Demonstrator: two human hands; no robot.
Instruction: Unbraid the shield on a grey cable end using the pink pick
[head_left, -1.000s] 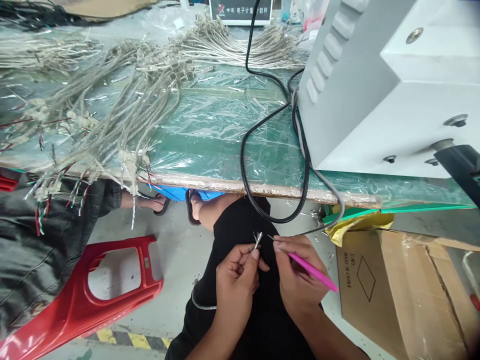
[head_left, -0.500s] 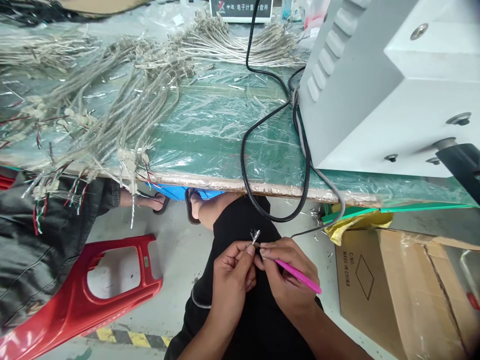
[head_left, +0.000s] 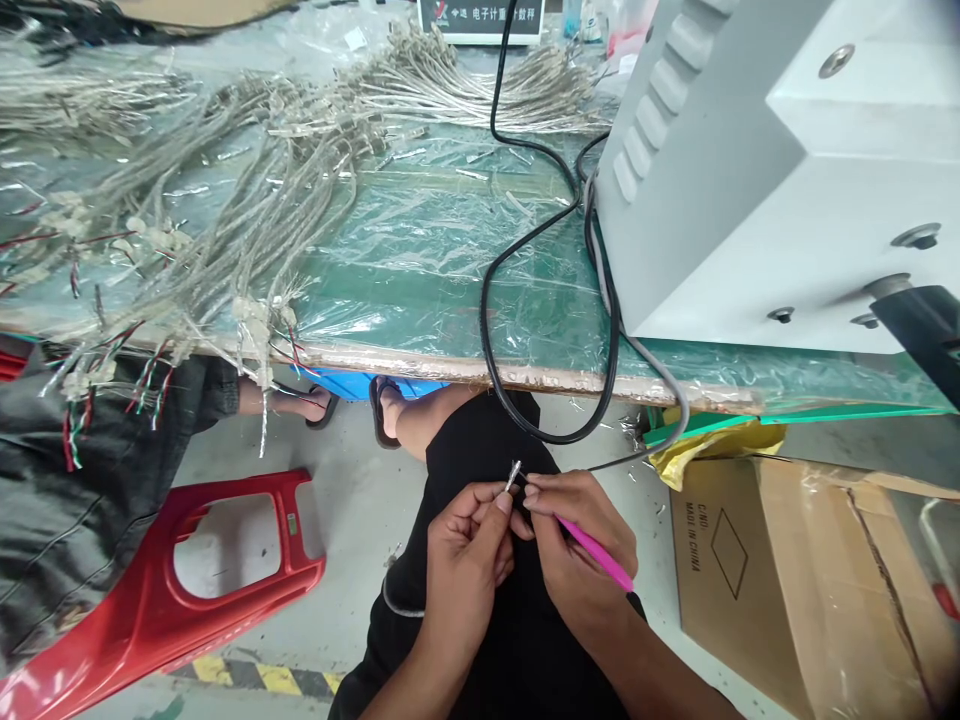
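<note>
My left hand (head_left: 469, 545) pinches a braided cable (head_left: 513, 476) between thumb and forefinger, its silvery end sticking up past the fingertips. More of that cable seems to come out beside my left thigh. In my right hand (head_left: 581, 535) is a slim tool with a pink handle (head_left: 596, 555), held like a pen. Its thin dark tip points at the cable end; whether the two touch I cannot tell. Both hands are close together over my lap, below the table edge.
Bundles of clear-sheathed cables (head_left: 247, 210) with bared coloured wires cover the left of the plastic-covered table (head_left: 420, 270). A white machine (head_left: 750, 200) stands right, a black cord (head_left: 487, 300) looping over the edge. A red stool (head_left: 247, 590), another person's leg (head_left: 277, 398) and a cardboard box (head_left: 750, 580) are below.
The splayed fine strands at the cable end now lie closer together. My right hand and the pink-handled tool have shifted slightly, the tip drawing a little away from the cable.
</note>
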